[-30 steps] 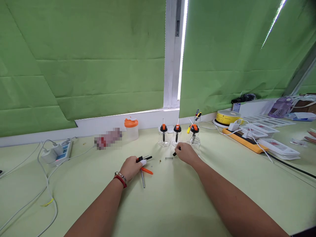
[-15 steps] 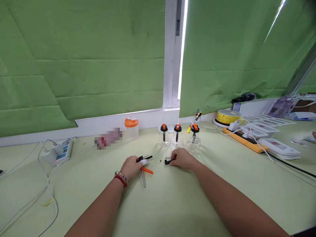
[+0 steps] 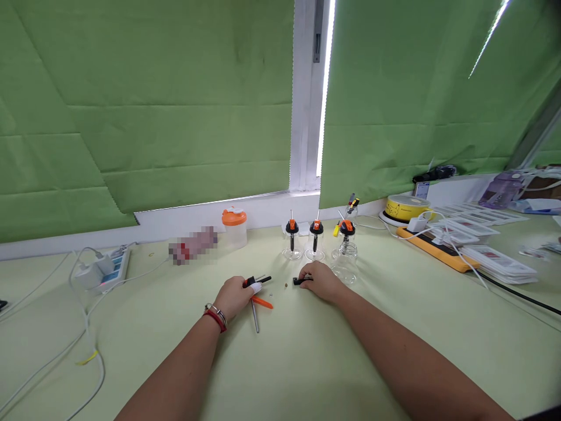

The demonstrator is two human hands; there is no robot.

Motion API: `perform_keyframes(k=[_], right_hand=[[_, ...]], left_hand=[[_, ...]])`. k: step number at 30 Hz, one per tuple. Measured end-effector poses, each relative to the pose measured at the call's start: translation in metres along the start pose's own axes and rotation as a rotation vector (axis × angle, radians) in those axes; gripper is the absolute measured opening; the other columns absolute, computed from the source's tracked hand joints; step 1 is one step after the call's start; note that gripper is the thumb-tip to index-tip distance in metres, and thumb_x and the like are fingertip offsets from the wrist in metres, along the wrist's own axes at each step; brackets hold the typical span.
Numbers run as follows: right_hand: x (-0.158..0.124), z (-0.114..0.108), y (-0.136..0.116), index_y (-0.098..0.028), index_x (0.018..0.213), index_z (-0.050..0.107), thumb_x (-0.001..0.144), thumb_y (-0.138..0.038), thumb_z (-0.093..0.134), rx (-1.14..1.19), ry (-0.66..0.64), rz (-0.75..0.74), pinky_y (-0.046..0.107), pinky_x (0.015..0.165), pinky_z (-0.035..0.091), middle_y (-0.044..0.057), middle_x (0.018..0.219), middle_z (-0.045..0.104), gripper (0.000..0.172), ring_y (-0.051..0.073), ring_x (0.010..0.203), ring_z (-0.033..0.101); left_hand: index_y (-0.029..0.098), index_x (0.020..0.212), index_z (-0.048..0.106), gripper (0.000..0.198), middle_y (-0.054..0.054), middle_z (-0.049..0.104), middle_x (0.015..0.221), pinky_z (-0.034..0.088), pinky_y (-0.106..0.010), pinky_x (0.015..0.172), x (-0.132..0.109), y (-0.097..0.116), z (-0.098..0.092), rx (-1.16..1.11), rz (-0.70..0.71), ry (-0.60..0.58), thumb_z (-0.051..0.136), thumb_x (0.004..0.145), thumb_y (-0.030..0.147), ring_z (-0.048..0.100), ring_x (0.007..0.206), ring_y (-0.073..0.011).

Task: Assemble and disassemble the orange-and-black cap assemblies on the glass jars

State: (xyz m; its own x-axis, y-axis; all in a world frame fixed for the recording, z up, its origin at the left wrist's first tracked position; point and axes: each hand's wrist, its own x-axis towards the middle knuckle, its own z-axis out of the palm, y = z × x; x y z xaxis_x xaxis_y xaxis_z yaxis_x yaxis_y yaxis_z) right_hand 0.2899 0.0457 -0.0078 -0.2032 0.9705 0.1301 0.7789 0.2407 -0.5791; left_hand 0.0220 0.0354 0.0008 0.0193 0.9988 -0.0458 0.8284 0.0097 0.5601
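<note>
In the head view, the left hand (image 3: pixel 234 296) rests low over the pale green worktop (image 3: pixel 272 374), its fingers closed on a small black-and-orange part (image 3: pixel 248 282), from which a slim black stick (image 3: pixel 266 279) and thin metal wires point rightward. A narrow, tapered orange plastic strip (image 3: pixel 263 302) and a slender silver metal rod (image 3: pixel 255 318) extend from beside the thumb, the rod angling toward the near edge; whether the fingers touch either cannot be told. The right hand (image 3: pixel 321 280) pinches a short black plastic piece (image 3: pixel 299 281) at the worktop, its squared end facing left; the fingers hide the rest. Between the hands lie a tiny brass-coloured bead (image 3: pixel 286 285), near the black piece, and a tiny shiny bit (image 3: pixel 270 295), near the orange strip. Behind them three clear containers with black-and-orange tops stand upright in a row: a left one (image 3: pixel 292 241), a middle one (image 3: pixel 315 241) and a right one (image 3: pixel 347 229), the last partly behind a clear open jar with a threaded neck (image 3: pixel 345 272). Farther left stands a translucent cup with an orange lid (image 3: pixel 234 227). An orange-and-black power strip (image 3: pixel 432 250) lies at right, beside stacked white cards (image 3: pixel 499 266).
</note>
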Motion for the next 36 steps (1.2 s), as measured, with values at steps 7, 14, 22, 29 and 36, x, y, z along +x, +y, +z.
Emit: perform_keyframes(k=[7,14,22,29,36], right_hand=[[-0.011,0.004,-0.024,-0.024,0.092,0.069,0.071,-0.026,0.065,-0.120,0.063,-0.339,0.036,0.093,0.033,0.004,0.111,0.061,0.021,0.023,0.107,0.048],[-0.024,0.031,-0.052,-0.029,0.109,0.063,0.087,-0.032,0.045,-0.338,-0.110,-0.549,0.047,0.102,0.018,0.002,0.143,0.034,0.028,0.029,0.130,0.025],[-0.021,0.034,-0.049,-0.028,0.127,0.047,0.088,-0.041,0.039,-0.362,-0.117,-0.448,0.050,0.104,0.013,0.007,0.148,0.020,0.041,0.030,0.134,0.015],[-0.019,0.034,-0.047,-0.025,0.124,0.049,0.088,-0.045,0.039,-0.354,-0.103,-0.379,0.050,0.103,0.009,0.009,0.148,0.021,0.043,0.031,0.134,0.013],[-0.022,0.023,-0.060,-0.020,0.093,0.065,0.091,-0.025,0.036,-0.186,0.014,-0.352,0.034,0.084,0.031,0.007,0.091,0.065,0.029,0.019,0.089,0.053]], left_hand=[[0.017,0.064,0.054,0.042,-0.004,0.057,0.066,0.028,-0.024,0.047,0.001,-0.001,0.001,-0.003,0.013,0.021,0.050,0.068,0.059,0.049,0.056,-0.0152],[0.018,0.060,0.054,0.031,-0.003,0.059,0.063,0.029,-0.024,0.050,0.002,-0.004,-0.001,0.010,0.041,0.067,0.049,0.071,0.047,0.052,0.059,-0.0161],[0.018,0.061,0.056,0.028,-0.003,0.060,0.062,0.027,-0.025,0.050,0.006,-0.008,0.001,0.005,0.043,0.113,0.049,0.071,0.043,0.051,0.056,-0.0162],[0.016,0.066,0.059,0.023,-0.003,0.058,0.062,0.031,-0.025,0.052,0.002,-0.006,-0.001,-0.100,0.078,0.086,0.050,0.069,0.037,0.051,0.058,-0.0165],[0.015,0.078,0.065,0.023,0.001,0.060,0.070,0.038,-0.023,0.060,-0.013,0.012,-0.004,-0.324,0.257,-0.153,0.054,0.066,0.030,0.051,0.066,-0.0141]])
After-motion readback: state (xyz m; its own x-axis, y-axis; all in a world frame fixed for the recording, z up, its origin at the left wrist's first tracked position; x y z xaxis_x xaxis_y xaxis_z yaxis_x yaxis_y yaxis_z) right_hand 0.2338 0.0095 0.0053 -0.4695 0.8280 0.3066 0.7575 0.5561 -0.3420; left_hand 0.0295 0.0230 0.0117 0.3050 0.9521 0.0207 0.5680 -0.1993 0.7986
